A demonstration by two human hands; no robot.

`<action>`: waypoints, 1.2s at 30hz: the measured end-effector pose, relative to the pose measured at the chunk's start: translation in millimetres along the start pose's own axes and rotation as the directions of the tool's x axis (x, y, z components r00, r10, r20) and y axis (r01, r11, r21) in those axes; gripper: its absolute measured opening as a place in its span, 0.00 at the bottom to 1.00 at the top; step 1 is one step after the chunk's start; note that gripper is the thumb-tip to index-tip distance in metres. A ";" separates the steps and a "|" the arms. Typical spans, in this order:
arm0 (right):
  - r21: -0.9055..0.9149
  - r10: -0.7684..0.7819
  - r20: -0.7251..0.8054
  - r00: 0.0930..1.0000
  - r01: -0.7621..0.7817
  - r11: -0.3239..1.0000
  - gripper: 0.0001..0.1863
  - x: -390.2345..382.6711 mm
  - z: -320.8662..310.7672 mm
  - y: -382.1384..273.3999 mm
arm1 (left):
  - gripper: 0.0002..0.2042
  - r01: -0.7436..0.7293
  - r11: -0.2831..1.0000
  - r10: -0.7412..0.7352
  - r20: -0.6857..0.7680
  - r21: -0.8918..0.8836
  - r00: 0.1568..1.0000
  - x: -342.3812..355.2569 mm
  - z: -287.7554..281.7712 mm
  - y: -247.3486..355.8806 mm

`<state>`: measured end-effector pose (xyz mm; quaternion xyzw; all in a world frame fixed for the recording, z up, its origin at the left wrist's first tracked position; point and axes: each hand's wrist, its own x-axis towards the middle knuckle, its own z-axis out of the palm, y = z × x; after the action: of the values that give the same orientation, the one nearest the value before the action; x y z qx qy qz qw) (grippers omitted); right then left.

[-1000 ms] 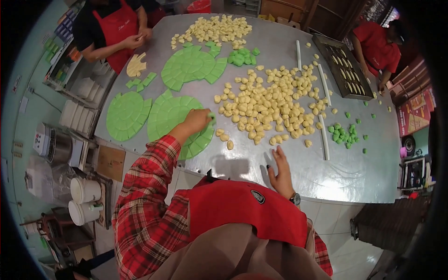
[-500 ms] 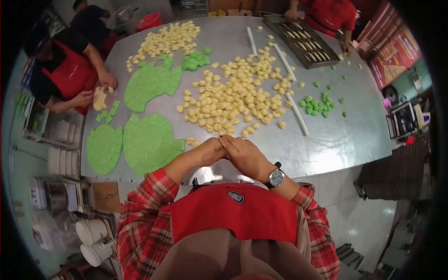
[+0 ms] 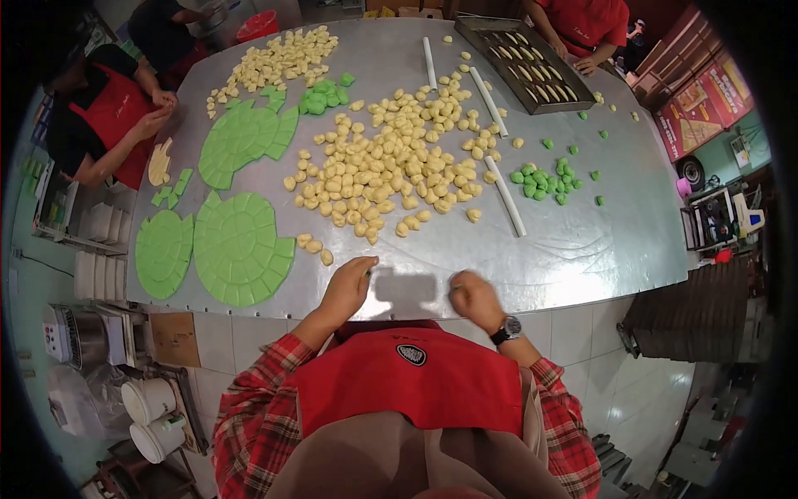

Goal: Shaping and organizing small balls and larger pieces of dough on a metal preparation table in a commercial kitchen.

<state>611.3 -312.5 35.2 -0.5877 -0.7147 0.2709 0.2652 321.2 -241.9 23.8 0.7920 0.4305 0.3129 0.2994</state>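
Observation:
My left hand [image 3: 347, 291] is over the near edge of the steel table [image 3: 565, 258], its fingers curled together. A small dark or greenish spot shows at its fingertips, too small to name. To its right, apart from it, my right hand [image 3: 475, 299] is closed and slightly blurred, a watch [image 3: 509, 328] on its wrist. Whatever either hand may hold is hidden. Just beyond the left hand lie a few yellow dough balls [image 3: 314, 247]. Farther in spreads a large heap of yellow dough balls [image 3: 374, 166]. Left of my hands rests a scored green dough sheet [image 3: 243, 249].
White rods [image 3: 504, 198] lie right of the heap, near green dough balls [image 3: 549, 181]. A dark tray [image 3: 532, 71] with filled rows stands at the back right beside a person in red [image 3: 586, 29]. Another person in a red apron [image 3: 116, 112] works at left. More green sheets [image 3: 165, 254] lie there.
My hands were together in front of me; now they have parted, left hand to the left, right hand to the right. The person at left has raised their hands off the pale dough piece.

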 end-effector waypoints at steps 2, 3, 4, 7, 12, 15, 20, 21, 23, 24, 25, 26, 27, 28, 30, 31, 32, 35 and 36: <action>-0.339 -0.187 -0.074 0.980 0.151 0.928 0.24 -9.7 -3.6 41.7 | 0.16 -0.110 0.937 0.079 0.107 0.332 0.991 -21.4 17.7 5.1; -0.401 -0.116 0.031 0.993 0.119 0.908 0.26 -18.1 6.8 48.3 | 0.19 -0.246 0.755 0.121 0.240 0.608 0.963 -26.0 27.1 3.7; -0.458 -0.044 0.139 0.989 0.104 0.883 0.29 -14.1 14.9 25.0 | 0.19 -0.240 0.755 0.113 0.239 0.610 0.964 -18.3 33.7 3.2; -0.371 -0.244 0.095 0.965 0.261 0.891 0.33 29.3 40.7 12.6 | 0.23 -0.428 0.879 0.368 0.270 0.211 0.890 32.4 55.9 0.2; -0.465 -0.157 -0.049 0.986 0.116 0.878 0.25 38.9 4.0 46.7 | 0.16 -0.233 0.918 0.182 0.183 0.320 0.966 31.5 31.1 -19.7; -0.349 -0.222 0.048 0.974 0.224 0.910 0.19 -15.2 5.4 49.0 | 0.16 -0.097 0.878 0.071 0.074 0.468 0.995 -32.3 6.0 -25.9; -0.440 0.167 -0.282 0.945 -0.282 0.853 0.18 10.4 -77.0 78.1 | 0.17 0.211 0.861 -0.297 -0.121 -0.463 0.947 -26.0 38.7 -31.1; -0.591 -0.059 -0.381 0.923 -0.195 0.783 0.21 27.9 -99.0 46.1 | 0.18 0.259 0.586 -0.372 0.029 -0.768 0.928 -1.8 38.2 -2.4; -0.549 -0.260 -0.351 0.900 0.028 0.835 0.27 49.1 -90.6 16.1 | 0.23 0.275 0.424 -0.386 0.102 -0.863 0.917 37.8 61.8 24.2; -0.317 -0.243 -0.250 0.937 0.158 0.935 0.30 54.6 -70.4 5.0 | 0.24 0.303 0.303 -0.356 0.187 -0.904 0.916 51.2 61.2 46.3; -0.307 -0.334 -0.154 0.930 0.277 0.911 0.30 57.6 -44.1 -19.3 | 0.25 0.428 0.134 -0.367 0.356 -0.894 0.859 59.3 54.3 63.0; -0.246 -0.364 -0.029 0.931 0.346 0.905 0.23 62.8 -27.4 -49.8 | 0.27 0.536 -0.040 -0.344 0.516 -0.843 0.785 63.7 49.3 72.4; -0.151 -0.347 -0.041 0.937 0.337 0.929 0.19 69.1 -16.6 -53.9 | 0.26 0.465 -0.163 -0.207 0.491 -0.870 0.846 60.0 51.5 67.2; -0.056 -0.315 -0.057 0.947 0.312 0.948 0.16 73.6 -3.8 -50.2 | 0.26 0.461 -0.163 -0.212 0.487 -0.873 0.847 54.5 45.4 58.0; -0.062 -0.178 -0.162 0.971 0.170 0.983 0.14 83.1 -0.8 -5.7 | 0.22 0.586 0.293 -0.156 0.566 -0.756 0.809 33.5 18.8 33.9; -0.167 -0.139 -0.178 0.974 0.109 0.980 0.14 88.8 -17.1 8.7 | 0.20 0.390 0.699 -0.206 0.353 -0.600 0.913 24.3 1.6 7.8; -0.187 -0.051 -0.318 0.947 -0.010 0.982 0.16 93.6 -35.0 35.7 | 0.19 0.167 0.950 -0.132 0.147 -0.263 0.980 20.9 -19.9 -18.5; -0.682 -0.067 -0.398 0.915 -0.247 0.688 0.27 97.0 -100.8 60.6 | 0.22 0.094 0.942 -0.058 -0.119 0.323 0.991 14.9 -115.7 -57.5; -0.680 -0.050 -0.426 0.903 -0.283 0.677 0.27 95.5 -108.4 62.8 | 0.23 0.075 0.842 -0.042 -0.074 0.533 0.996 10.6 -136.1 -70.0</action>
<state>714.6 -200.1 74.3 -0.7325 -0.6505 -0.1480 0.1357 188.7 -173.2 59.4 0.8208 0.5333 0.1946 0.0629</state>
